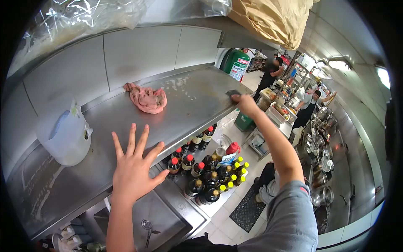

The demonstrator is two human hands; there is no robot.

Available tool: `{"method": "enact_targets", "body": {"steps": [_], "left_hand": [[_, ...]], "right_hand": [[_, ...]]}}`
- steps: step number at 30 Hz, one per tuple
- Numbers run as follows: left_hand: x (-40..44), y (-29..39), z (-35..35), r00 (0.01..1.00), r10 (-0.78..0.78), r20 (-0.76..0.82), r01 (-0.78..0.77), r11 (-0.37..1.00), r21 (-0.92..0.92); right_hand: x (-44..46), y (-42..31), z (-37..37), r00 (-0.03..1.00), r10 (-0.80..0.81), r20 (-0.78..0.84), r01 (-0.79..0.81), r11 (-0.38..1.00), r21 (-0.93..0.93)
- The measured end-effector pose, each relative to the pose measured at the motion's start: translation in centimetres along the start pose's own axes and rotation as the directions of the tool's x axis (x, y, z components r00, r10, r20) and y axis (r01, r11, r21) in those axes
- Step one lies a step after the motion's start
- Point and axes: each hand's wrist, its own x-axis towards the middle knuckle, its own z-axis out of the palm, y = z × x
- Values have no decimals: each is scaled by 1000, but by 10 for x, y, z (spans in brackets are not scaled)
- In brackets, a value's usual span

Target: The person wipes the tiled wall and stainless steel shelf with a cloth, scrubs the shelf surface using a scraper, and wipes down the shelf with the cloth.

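My right hand (247, 104) reaches to the far end of a stainless steel shelf (195, 98), its fingers closed on a dark scouring pad (232, 92) pressed to the metal. Spread wide, the fingers of my left hand (134, 170) rest at the shelf's near edge and hold nothing. Beyond that hand lies a crumpled pink cloth (147, 100) with dark stains. To its left stands a translucent plastic container (65, 140) with something blue inside. Pale wet or soapy streaks mark parts of the shelf.
Below are a sink (161, 218) and several sauce bottles (195, 187) with red, yellow and brown caps. A green fire extinguisher (237, 63) stands past the shelf's end. Overhead hangs a brown paper bag (273, 21). Co-workers (308, 107) stand farther back, near pots (323, 168).
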Motion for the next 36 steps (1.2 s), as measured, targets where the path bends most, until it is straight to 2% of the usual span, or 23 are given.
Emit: {"method": "enact_targets", "body": {"steps": [1, 2, 4, 5, 6, 8, 12, 14, 16, 17, 20, 21, 22, 23, 24, 26, 27, 29, 30, 31, 32, 34, 36], "left_hand": [[2, 0, 1, 1000, -2, -7, 2, 1000, 1], [2, 0, 0, 1000, -3, -8, 3, 1000, 4], [1, 1, 1, 1000, 0, -6, 0, 1000, 10], [1, 1, 1, 1000, 3, -12, -3, 1000, 14], [0, 0, -1, 1000, 6, -17, -5, 1000, 21], [-2, -2, 0, 1000, 2, -30, -2, 1000, 20], [-2, -3, 1, 1000, -4, -18, 4, 1000, -5], [-2, -2, 1, 1000, -1, -25, 1, 1000, 3], [-3, -1, 1, 1000, -2, -21, 2, 1000, 3], [-2, -1, 1, 1000, -5, -19, 5, 1000, 0], [-5, -2, 1, 1000, -6, -7, 5, 1000, -7], [-2, -3, 1, 1000, 0, -18, 0, 1000, -16], [-1, -2, 2, 1000, -6, -17, 6, 1000, -13], [-1, -1, 2, 1000, -11, -16, 11, 1000, -11], [-1, -1, 1, 1000, -18, -13, 18, 1000, 0], [-2, 0, 0, 1000, -14, -16, 14, 1000, 7], [-1, 0, 0, 1000, -13, -21, 13, 1000, 10], [-1, 0, 0, 1000, -1, -23, 2, 1000, 11], [-2, 0, 0, 1000, -1, -24, 1, 1000, 12], [-2, -1, 2, 1000, 9, -29, -9, 1000, 19], [-3, -3, 1, 1000, 11, -26, -11, 1000, 25], [-3, -3, 3, 999, 15, -32, -14, 1000, 19], [-3, -3, 4, 999, 14, -34, -13, 1000, 24]], "right_hand": [[-13, -16, 1, 992, -117, -50, 113, 991, -73], [-27, -26, -7, 978, -172, -116, 170, 985, -34], [-23, -7, -30, 997, 48, 58, -58, 981, 186], [-13, 21, -21, 989, 141, 43, -145, 979, 146], [-7, 49, -9, 995, 88, -40, -86, 995, 53], [-4, 33, -1, 976, 200, -84, -200, 980, 9], [-31, -12, -11, 989, -131, -71, 134, 990, 35], [-33, -3, -18, 986, -140, -90, 148, 986, 80], [-12, 57, 2, 993, 42, -113, -40, 999, 19], [-9, 54, 0, 983, 113, -148, -118, 993, -27], [-2, 22, 6, 973, 228, -29, -230, 964, -135], [-21, -4, -6, 994, 87, -69, -84, 995, 49], [-31, -21, -4, 990, -81, -115, 91, 992, 88], [-44, -51, -10, 980, -165, -111, 170, 985, 33], [-51, -65, -11, 975, -171, -141, 182, 981, 69], [-42, -44, -20, 987, -132, -92, 143, 982, 126], [-29, -15, -14, 997, 18, -81, -4, 985, 171], [-4, 26, -11, 978, 197, -65, -195, 980, 35], [9, 25, -9, 969, 235, -71, -235, 972, 9], [15, 13, -7, 971, 238, 39, -235, 970, -61], [26, -8, -10, 961, 241, 139, -223, 965, -136], [16, -73, -7, 1000, 20, -6, -20, 997, 71], [10, -125, 2, 977, -134, -167, 158, 978, 139]]}}
